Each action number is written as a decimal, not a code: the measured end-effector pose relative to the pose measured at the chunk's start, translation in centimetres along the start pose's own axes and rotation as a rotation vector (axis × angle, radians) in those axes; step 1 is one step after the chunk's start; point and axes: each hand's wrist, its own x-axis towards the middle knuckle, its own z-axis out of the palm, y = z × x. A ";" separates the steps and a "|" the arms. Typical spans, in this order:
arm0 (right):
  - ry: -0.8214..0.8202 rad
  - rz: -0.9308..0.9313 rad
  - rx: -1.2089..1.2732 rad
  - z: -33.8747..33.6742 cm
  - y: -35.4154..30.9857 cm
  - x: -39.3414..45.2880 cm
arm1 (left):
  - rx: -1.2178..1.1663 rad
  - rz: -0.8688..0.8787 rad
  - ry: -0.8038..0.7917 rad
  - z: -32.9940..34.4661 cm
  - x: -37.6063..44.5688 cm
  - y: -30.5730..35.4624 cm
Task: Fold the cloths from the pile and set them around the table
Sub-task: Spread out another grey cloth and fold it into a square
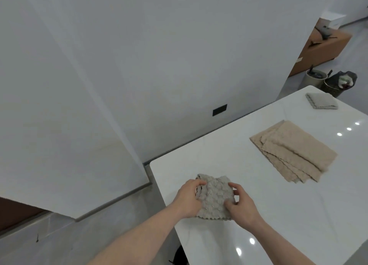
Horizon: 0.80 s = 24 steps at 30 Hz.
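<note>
At the near left corner of the white bench (229, 149), our left hand (188, 200) gripped the left edge of the grey cloth (214, 198), fingers curled over it. The cloth lay between both hands, already folded small, its long axis running near to far. Our right hand (242, 205) pinched its right edge, thumb on top. Both hands were equally close, so we judged the next fold or press could come from either side. Farther right lay the beige pile (294, 153), well apart, and at the far right corner a folded grey cloth (321, 100) already sat in place.
</note>
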 end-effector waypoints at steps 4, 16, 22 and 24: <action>0.042 0.047 -0.012 2.2 -1.4 4.8 | 0.015 0.015 -0.045 -2.3 5.4 -2.3; 0.139 0.112 -0.059 6.2 -2.4 16.1 | 0.078 0.088 -0.073 -4.9 17.7 -6.5; 0.119 0.111 -0.107 6.5 -3.0 20.1 | 0.117 0.104 -0.082 -5.6 22.4 -5.8; 0.141 0.104 -0.098 6.4 -3.2 21.4 | 0.132 0.125 -0.109 -5.6 23.9 -5.5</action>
